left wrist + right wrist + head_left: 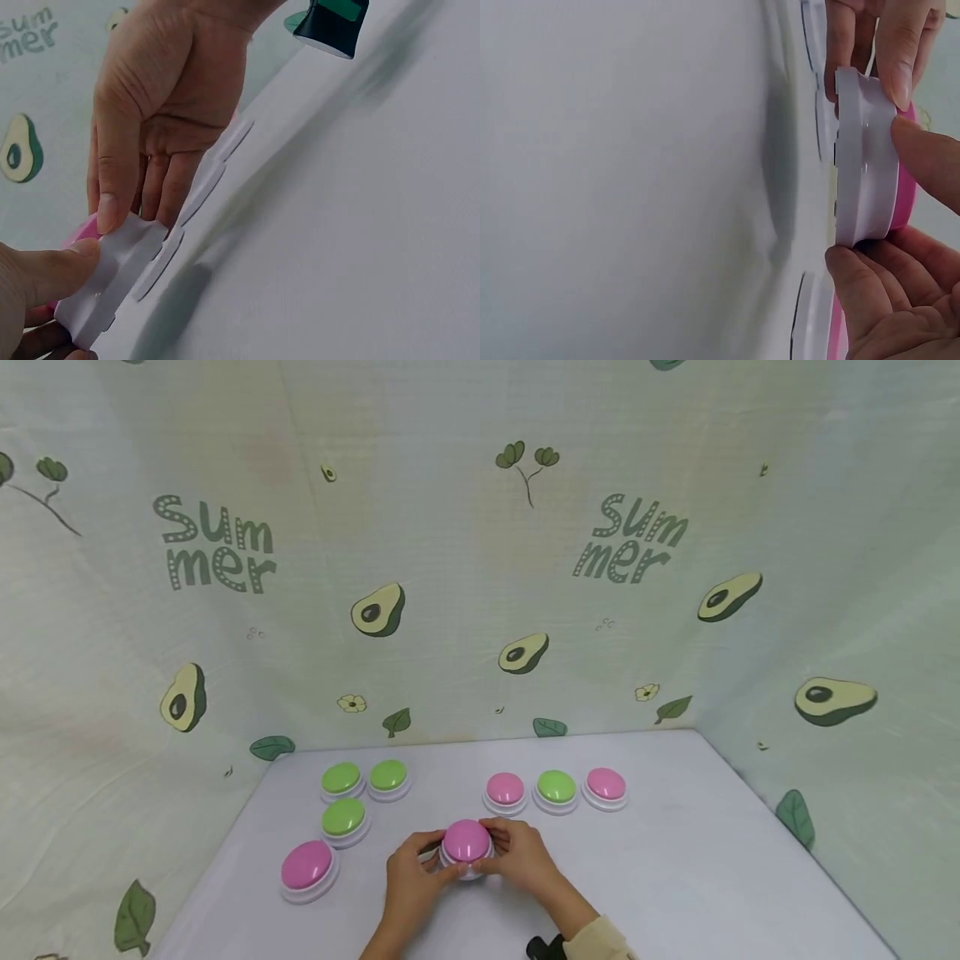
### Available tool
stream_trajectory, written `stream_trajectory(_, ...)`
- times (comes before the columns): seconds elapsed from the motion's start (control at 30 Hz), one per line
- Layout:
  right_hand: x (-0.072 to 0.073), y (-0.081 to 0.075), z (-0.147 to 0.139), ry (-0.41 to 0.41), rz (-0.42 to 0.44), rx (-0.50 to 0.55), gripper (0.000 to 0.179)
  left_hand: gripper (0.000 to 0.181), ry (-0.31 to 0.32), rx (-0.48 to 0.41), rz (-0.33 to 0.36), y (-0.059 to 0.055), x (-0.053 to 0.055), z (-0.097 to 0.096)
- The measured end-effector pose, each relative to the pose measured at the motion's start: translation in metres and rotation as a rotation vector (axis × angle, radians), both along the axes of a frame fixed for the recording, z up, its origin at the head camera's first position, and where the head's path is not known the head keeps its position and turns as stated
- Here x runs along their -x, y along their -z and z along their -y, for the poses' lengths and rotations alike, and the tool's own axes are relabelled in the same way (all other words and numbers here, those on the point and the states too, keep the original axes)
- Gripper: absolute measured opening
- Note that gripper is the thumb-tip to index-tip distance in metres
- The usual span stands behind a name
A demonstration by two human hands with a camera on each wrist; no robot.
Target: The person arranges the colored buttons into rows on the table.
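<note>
A pink dome push button (467, 841) on a round white base is held between both hands, a little above the white table. My left hand (412, 881) grips its left side, thumb in front and fingers around the edge. From the other side my right hand (525, 856) pinches it, its thumb almost meeting the left one. The left wrist view shows the white base (120, 262) edge-on with both thumbs against it. Fingers of the right hand (907, 322) curl at the base's lower edge in the right wrist view; the underside is mostly hidden.
Three green buttons (343, 817) and a larger pink button (307, 865) stand on the left of the table (675, 877). Behind my right hand is a row: pink (505, 788), green (557, 786) and pink (606, 783). A printed cloth (450, 543) hangs behind.
</note>
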State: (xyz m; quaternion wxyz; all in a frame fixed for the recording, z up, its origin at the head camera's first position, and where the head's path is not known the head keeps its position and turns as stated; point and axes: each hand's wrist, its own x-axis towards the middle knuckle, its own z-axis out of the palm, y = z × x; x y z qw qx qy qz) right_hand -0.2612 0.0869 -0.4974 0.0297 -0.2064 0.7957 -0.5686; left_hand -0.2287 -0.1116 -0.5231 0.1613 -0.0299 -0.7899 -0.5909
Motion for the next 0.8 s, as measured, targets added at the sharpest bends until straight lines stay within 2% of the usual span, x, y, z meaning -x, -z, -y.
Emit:
stream_trajectory(0.17,0.001,-0.002,-0.024,0.065,0.015,-0.015,0.067,0.055,0.005,-0.07,-0.025,0.001,0.013,-0.028)
stream_trajectory(0.33,0.002,-0.008,-0.05,0.187,0.033,-0.046,0.067,0.053,0.04,-0.098,-0.028,-0.001,0.024,-0.062)
stream_trajectory(0.47,0.004,-0.008,-0.072,0.298,0.045,-0.058,0.069,0.052,0.06,-0.108,-0.033,-0.002,0.032,-0.093)
stream_trajectory(0.6,0.004,-0.008,-0.091,0.385,0.058,-0.068,0.071,0.051,0.077,-0.084,-0.066,0.0,0.04,-0.12)
stream_trajectory(0.8,0.002,-0.014,-0.116,0.464,0.076,-0.102,0.07,0.049,0.119,-0.11,-0.086,0.004,0.047,-0.15)
